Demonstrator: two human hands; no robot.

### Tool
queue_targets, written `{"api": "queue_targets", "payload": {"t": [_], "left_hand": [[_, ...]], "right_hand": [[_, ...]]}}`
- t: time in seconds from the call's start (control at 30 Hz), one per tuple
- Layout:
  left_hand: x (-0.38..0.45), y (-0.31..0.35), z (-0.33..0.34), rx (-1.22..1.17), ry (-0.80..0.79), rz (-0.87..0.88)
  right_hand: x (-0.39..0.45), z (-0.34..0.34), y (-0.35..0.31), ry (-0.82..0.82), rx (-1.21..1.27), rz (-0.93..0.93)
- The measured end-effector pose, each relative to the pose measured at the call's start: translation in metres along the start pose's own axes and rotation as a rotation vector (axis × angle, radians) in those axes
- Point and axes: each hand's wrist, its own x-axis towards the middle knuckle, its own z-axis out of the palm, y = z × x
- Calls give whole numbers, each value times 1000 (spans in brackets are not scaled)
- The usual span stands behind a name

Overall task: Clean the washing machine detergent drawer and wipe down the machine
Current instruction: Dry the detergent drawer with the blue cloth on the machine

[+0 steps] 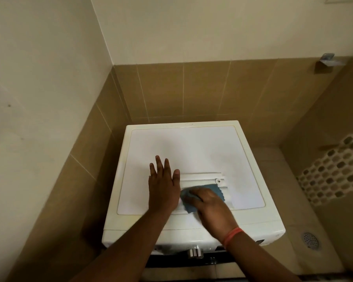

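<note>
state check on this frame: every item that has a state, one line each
left hand: open, flat on the machine top
right hand: pressing the blue cloth
blue cloth: crumpled, lying on the drawer
detergent drawer: out of the machine, lying on its top
washing machine: upright, white top bare at the back
control knob: on the front panel, setting unreadable
floor drain: grate in place

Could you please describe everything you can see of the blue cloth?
The cloth is blue-grey, soft-looking fabric with a wavy edge on its right side. It lies crumpled on the white drawer atop the washing machine, near its front. The right hand presses on it, covering part; the left hand rests beside it.
</note>
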Motion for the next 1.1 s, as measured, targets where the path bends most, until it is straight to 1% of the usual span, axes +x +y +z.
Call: {"api": "queue_targets", "payload": {"t": [0.07, 0.13, 0.23, 0.3, 0.37, 0.47, 0.53, 0.63, 0.7, 0.77, 0.83, 0.9, 0.97, 1.03, 1.1], "left_hand": [[0, -1, 1, -8, -3, 9], [1, -1, 1, -21, -1, 14], [2, 1, 2, 7, -11, 19], [2, 1, 2, 48, -18, 21], [2, 1, 2, 58, -21, 10], [2, 2, 2, 64, -19, -8], [2, 1, 2, 69, -13, -6], [2, 1, 4, 26, -2, 8], [4, 0, 5, 13, -2, 18], [5, 0, 7, 23, -10, 15], [6, 0, 9, 26, -9, 15], [7, 0, 10, 8, -7, 5], [7, 0, 10, 1, 2, -8], [6, -1, 10, 23, 15, -3], [6, -2, 10, 46, 22, 7]], "right_hand": [[-15, -15, 24, 30, -46, 1], [-24, -25, 42, 95, -56, 45], [-12, -18, 33, 128, 7, 157], [10, -7, 13, 85, 69, 167], [30, 1, -7, -6, 116, 119], [44, -1, -4, -87, 99, 84], [40, -8, 18, -107, 37, 146], [28, -21, 50, -105, 12, 334], [30, -21, 55, -81, -89, 411], [43, -14, 44, -77, -187, 464], [64, -3, 25, -96, -211, 393], [82, 10, 4, -154, -191, 267], [89, 14, -1, -214, -182, 159], [83, 2, 13, -206, -95, 171], [72, -15, 38, -218, -86, 238]]}}
